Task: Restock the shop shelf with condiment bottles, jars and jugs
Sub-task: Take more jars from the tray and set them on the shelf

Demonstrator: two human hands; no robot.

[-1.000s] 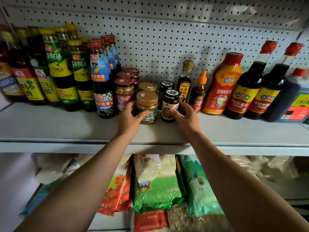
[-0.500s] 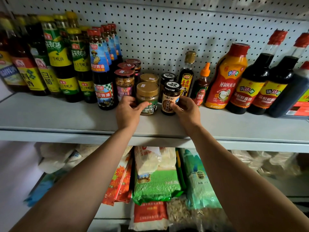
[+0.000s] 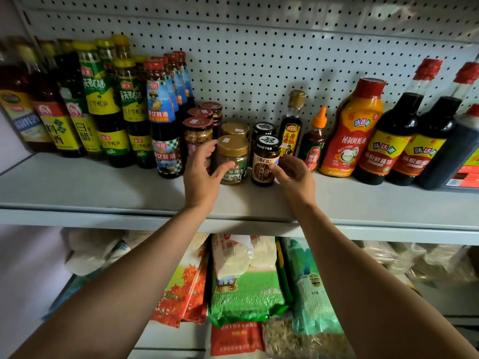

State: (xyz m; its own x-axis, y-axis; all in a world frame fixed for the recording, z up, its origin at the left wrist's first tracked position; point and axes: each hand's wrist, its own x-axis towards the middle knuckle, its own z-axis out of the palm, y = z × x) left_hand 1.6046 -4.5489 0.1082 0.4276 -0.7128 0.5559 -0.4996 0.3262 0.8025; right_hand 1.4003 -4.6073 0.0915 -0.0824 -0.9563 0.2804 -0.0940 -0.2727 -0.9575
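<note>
Two jars stand at the front of the shelf [image 3: 77, 182]. The left hand [image 3: 201, 174] cups loosely round the gold-lidded jar [image 3: 232, 159], fingers relaxed; the right hand [image 3: 294, 177] pinches the black-lidded jar [image 3: 266, 161]. They're being squared into line; next, let go cleanly.

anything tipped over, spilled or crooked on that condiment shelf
Nothing stands out. The gold-lid jar and black-lid jar by the left hand and right hand stand upright at the front of their rows. The bottles lean only toward the frame edges, which looks like wide-angle distortion. No spill shows on the shelf.
</note>
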